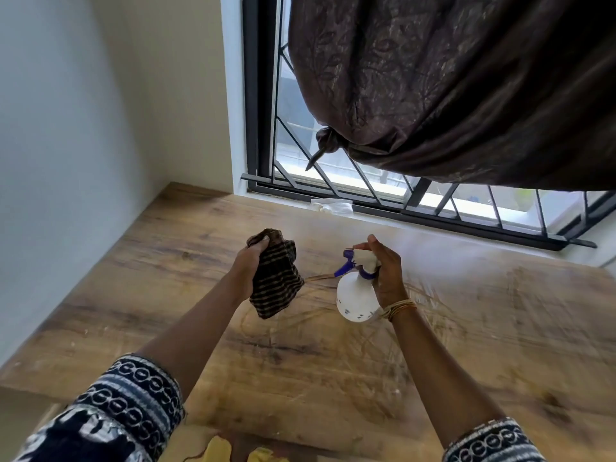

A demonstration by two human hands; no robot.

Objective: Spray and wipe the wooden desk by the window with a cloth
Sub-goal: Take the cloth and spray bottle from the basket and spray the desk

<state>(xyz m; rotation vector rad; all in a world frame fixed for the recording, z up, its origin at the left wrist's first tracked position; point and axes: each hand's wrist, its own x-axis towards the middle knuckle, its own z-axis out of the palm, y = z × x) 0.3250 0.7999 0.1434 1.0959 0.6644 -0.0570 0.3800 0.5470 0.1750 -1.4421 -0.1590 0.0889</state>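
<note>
The wooden desk (333,355) fills the lower view and runs up to the window; its surface shows curved wipe marks and scratches. My left hand (248,265) grips a bunched dark striped cloth (275,285), held just above the desk's middle. My right hand (386,271) holds a white spray bottle (355,295) by its neck, with the blue trigger and nozzle (346,261) pointing left toward the cloth. A faint haze of mist hangs above the desk near the bottle.
A black barred window (416,201) lines the desk's far edge, with a crumpled white paper (331,206) on the sill. A knotted brown curtain (450,88) hangs over the right half. White walls (66,161) close the left side.
</note>
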